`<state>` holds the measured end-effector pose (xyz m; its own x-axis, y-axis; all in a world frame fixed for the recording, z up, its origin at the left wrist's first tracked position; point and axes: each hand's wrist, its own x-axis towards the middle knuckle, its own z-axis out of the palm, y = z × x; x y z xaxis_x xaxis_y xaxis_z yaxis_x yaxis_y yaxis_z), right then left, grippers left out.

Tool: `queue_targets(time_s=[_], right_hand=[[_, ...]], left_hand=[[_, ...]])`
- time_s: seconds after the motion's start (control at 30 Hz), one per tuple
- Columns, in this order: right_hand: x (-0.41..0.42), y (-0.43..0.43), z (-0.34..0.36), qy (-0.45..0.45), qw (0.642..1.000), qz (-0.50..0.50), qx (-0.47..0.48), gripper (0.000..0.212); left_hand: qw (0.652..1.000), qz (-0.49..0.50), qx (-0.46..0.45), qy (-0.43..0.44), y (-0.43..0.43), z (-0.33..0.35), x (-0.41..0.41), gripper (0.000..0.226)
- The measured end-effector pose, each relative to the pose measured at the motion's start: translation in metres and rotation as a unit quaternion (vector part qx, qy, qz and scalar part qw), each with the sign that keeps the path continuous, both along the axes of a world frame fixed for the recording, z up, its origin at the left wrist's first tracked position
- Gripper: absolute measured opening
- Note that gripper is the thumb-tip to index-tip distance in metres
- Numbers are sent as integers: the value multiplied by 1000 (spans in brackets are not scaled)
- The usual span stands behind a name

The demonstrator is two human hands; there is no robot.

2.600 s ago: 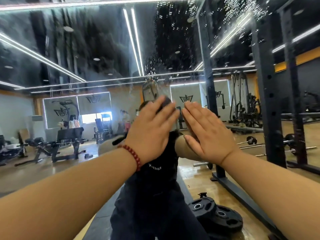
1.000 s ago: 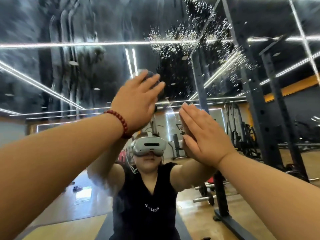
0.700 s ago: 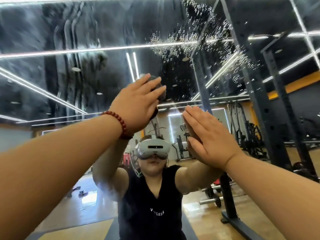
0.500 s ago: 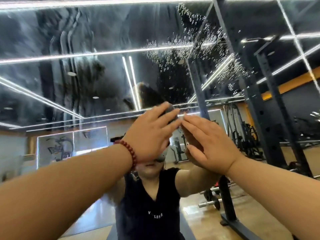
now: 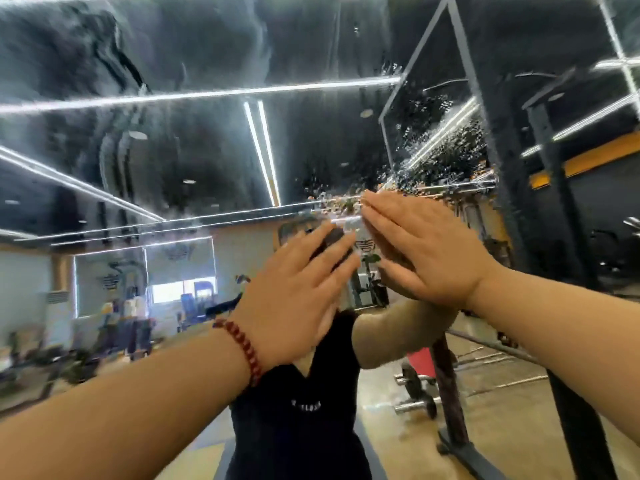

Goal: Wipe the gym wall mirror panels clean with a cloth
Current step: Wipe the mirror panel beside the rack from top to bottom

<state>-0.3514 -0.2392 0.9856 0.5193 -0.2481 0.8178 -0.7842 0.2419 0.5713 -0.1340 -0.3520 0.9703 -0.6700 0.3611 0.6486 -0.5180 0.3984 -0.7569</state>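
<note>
There is one big mirror (image 5: pixel 194 161) on the wall, and two hands are on it. The left hand (image 5: pixel 294 296) lies flat with its fingers straight and a little spread, pushing one dark cloth (image 5: pixel 327 239) against the glass. Only a bit of the cloth peeks out past the fingertips. The right hand (image 5: pixel 422 258) is just beside the cloth, fingers straight and close together, flat on the glass. The cloth looks soft and light, so press it with the whole palm. The glass is hard, slippery and breakable. Many water drops (image 5: pixel 433 157) sit above the right hand.
</note>
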Motion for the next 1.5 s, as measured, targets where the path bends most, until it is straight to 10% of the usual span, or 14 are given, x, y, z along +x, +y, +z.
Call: queue_targets(time_s=[0.1, 0.27, 0.43, 0.63, 0.8, 1.07, 1.27, 1.5], right_hand=[[-8, -5, 3, -15, 999, 31, 14, 66], [-9, -6, 4, -44, 997, 29, 54, 65], [-12, 3, 5, -49, 993, 24, 107, 68], [6, 25, 24, -93, 982, 22, 163, 67], [4, 47, 70, -77, 982, 5, 174, 64], [1, 55, 119, -52, 986, 1, 159, 65], [-2, 39, 195, -104, 989, 18, 100, 67], [-24, 27, 266, -43, 994, -9, 99, 75]], left_hand=[[998, -13, 6, -64, -9, 26, 4, 51], [994, -7, 77, 78, 8, 58, -10, 55], [997, 18, 58, -37, 7, 54, 1, 52], [986, 13, 137, 99, 20, 93, -14, 51], [993, 25, 116, -15, 20, 86, -4, 53], [965, 14, 199, 169, 28, 153, -15, 57], [996, 30, 86, -5, 27, 166, -15, 55], [979, 32, 142, 141, 27, 241, -32, 54]])
